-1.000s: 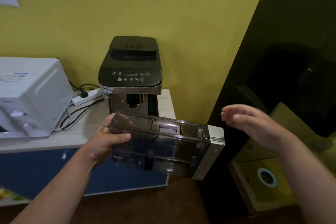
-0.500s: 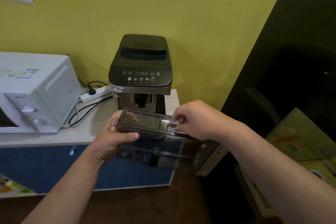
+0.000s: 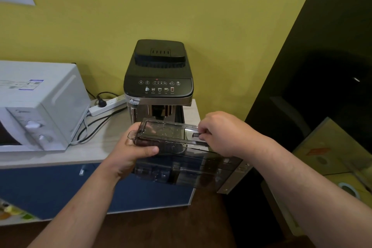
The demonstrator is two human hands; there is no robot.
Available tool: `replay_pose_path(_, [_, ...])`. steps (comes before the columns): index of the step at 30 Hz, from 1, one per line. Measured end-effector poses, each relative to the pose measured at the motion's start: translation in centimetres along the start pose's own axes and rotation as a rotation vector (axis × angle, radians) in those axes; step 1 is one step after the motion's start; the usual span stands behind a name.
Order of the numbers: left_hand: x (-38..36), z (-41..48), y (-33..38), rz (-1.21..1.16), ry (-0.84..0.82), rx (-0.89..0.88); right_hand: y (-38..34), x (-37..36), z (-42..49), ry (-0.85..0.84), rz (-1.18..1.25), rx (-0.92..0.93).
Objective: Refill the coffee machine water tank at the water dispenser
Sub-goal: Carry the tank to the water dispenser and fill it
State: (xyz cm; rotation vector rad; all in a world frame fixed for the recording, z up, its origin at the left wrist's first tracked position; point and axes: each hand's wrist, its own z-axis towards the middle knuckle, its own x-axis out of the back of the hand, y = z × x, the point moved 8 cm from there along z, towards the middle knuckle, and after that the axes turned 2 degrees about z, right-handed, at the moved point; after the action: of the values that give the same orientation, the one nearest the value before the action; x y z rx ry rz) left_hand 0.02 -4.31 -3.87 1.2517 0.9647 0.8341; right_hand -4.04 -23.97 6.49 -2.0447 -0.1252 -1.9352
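Observation:
I hold a dark, see-through water tank (image 3: pixel 181 165) in front of the black and silver coffee machine (image 3: pixel 159 80), which stands on a light counter (image 3: pixel 60 155). My left hand (image 3: pixel 130 153) grips the tank's left end, thumb across its front. My right hand (image 3: pixel 223 133) rests on the tank's top at the right, fingers pinched on the small tab of the clear lid (image 3: pixel 167 133). The lid's left part is tilted up a little. The tank's silver end plate (image 3: pixel 233 177) points down to the right. No water dispenser is in view.
A white microwave (image 3: pixel 38 106) sits at the counter's left, with a power strip (image 3: pixel 108 106) and cables behind it. Blue cabinet doors (image 3: pixel 50 187) are below. A dark panel (image 3: pixel 322 66) stands at the right, with cardboard boxes (image 3: pixel 332 159) on the floor.
My right hand came in from the open air at the right and closed on the lid tab. The lid has lifted slightly. The view has shifted left and the tank sits closer to the machine.

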Motion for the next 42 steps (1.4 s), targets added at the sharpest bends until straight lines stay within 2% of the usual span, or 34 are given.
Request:
replay_pose_path(5, [1.5, 0.2, -0.6, 0.011, 0.022, 0.031, 0.3, 0.0, 0.1, -0.013, 0.007, -0.037])
replay_pose_path(14, [4.0, -0.3, -4.2, 0.094, 0.027, 0.139, 4.2, -1.3, -0.5, -0.076, 0.141, -0.302])
replay_pose_path(22, [6.3, 0.3, -11.4, 0.221, 0.004, 0.290, 10.3, -9.4, 0.1, -0.123, 0.220, -0.518])
replay_pose_path(29, [6.9, 1.2, -16.4, 0.283, 0.072, 0.314, 16.5, -17.0, 5.2, -0.019, 0.358, -0.653])
replay_pose_path(37, [6.6, 2.9, -19.9, 0.324, 0.056, 0.221, 19.8, -23.1, 13.0, 0.262, 0.540, -0.749])
replay_pose_path(42, [5.9, 3.7, -20.7, 0.354, 0.041, 0.191, 20.4, -26.2, 15.8, 0.244, 0.551, -0.764])
